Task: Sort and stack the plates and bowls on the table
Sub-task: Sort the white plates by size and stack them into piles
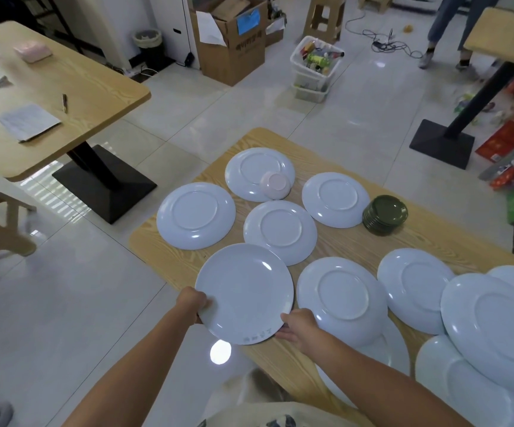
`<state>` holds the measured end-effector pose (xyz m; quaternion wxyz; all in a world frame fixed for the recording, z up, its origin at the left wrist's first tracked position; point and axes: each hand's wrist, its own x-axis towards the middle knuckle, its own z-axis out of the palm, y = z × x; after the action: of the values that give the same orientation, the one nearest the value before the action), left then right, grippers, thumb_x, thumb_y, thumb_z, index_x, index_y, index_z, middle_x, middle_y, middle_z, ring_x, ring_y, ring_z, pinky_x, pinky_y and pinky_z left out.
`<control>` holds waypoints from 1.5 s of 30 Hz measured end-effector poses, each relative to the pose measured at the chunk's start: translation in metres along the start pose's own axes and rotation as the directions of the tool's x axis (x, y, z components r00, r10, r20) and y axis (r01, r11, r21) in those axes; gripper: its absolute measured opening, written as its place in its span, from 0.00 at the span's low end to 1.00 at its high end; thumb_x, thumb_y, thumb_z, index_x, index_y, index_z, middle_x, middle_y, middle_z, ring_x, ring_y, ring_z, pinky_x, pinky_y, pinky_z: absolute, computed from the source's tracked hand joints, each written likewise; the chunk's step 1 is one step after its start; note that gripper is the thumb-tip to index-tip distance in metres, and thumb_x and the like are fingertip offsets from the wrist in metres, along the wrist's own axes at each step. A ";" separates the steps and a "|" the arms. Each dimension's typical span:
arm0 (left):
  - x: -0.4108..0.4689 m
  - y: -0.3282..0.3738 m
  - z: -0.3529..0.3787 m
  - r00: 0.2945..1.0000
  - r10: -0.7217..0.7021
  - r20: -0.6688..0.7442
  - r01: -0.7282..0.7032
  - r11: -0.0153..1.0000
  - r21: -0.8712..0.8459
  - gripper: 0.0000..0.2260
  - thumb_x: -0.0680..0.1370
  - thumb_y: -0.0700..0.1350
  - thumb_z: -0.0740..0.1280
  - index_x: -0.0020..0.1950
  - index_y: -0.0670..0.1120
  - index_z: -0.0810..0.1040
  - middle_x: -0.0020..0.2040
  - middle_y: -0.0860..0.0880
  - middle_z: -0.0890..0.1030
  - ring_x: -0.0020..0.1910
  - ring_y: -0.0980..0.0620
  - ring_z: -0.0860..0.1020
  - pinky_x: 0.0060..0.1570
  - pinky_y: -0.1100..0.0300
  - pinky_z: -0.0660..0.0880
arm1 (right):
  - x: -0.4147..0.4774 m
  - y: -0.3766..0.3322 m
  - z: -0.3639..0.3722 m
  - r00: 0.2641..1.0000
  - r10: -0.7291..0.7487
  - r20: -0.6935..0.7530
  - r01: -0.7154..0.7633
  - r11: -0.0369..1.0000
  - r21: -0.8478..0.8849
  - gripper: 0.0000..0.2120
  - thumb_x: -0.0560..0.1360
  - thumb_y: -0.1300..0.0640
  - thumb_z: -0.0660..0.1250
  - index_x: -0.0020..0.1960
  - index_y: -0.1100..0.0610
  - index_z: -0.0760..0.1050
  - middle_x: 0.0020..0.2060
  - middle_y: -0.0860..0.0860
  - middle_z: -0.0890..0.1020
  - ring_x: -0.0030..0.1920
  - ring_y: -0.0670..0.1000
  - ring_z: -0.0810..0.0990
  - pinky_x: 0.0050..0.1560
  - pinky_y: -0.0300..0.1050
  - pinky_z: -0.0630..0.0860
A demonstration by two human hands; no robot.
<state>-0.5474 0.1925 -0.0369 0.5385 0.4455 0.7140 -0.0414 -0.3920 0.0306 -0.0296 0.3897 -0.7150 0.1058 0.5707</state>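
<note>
I hold one white plate right side up over the near left corner of the wooden table. My left hand grips its left rim and my right hand grips its lower right rim. Several other white plates lie upside down across the table, such as one plate at the left edge and another plate just beyond the held one. A small pink bowl lies upside down on the far plate. A stack of dark green bowls stands at the right.
More upturned plates overlap at the near right corner. Another wooden table with papers stands to the left across the tiled floor. A cardboard box, plastic bins, and a person's legs are at the back.
</note>
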 end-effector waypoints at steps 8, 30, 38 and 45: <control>-0.002 -0.001 0.010 0.976 0.192 -0.101 -0.166 0.960 0.224 0.12 0.75 0.38 0.65 0.57 0.36 0.73 0.50 0.40 0.77 0.48 0.40 0.78 0.47 0.46 0.80 | 0.000 0.004 -0.009 0.996 -0.085 -0.035 0.071 0.956 -0.284 0.09 0.77 0.63 0.61 0.53 0.66 0.76 0.39 0.58 0.82 0.39 0.57 0.84 0.43 0.49 0.83; -0.063 0.010 0.143 0.139 0.616 0.776 -0.784 -0.410 0.466 0.28 0.82 0.41 0.53 0.79 0.48 0.42 0.79 0.50 0.42 0.78 0.52 0.40 0.72 0.60 0.32 | -0.012 0.029 -0.162 0.649 -0.664 0.371 0.022 -0.471 -0.882 0.43 0.61 0.53 0.78 0.73 0.56 0.65 0.71 0.58 0.69 0.71 0.60 0.69 0.72 0.60 0.59; -0.063 0.007 0.153 0.162 0.583 0.796 -0.739 -0.462 0.490 0.27 0.84 0.42 0.51 0.79 0.46 0.40 0.80 0.48 0.42 0.79 0.50 0.42 0.75 0.59 0.37 | -0.008 0.033 -0.159 0.576 -0.706 0.412 -0.103 -0.563 -0.820 0.39 0.66 0.53 0.77 0.72 0.59 0.66 0.69 0.61 0.72 0.68 0.60 0.72 0.67 0.56 0.70; -0.066 0.014 0.162 0.189 0.596 0.781 -0.749 -0.427 0.507 0.29 0.84 0.45 0.53 0.79 0.45 0.38 0.79 0.44 0.42 0.79 0.46 0.43 0.76 0.54 0.46 | -0.016 0.016 -0.170 0.397 -0.819 0.414 0.001 -0.450 -0.893 0.31 0.53 0.60 0.82 0.56 0.59 0.82 0.54 0.57 0.84 0.54 0.56 0.84 0.49 0.52 0.82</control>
<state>-0.4173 0.0750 -0.0455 0.1118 0.9869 0.0369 -0.1106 -0.2819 -0.1002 -0.0146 -0.1013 -0.8044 -0.5821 -0.0623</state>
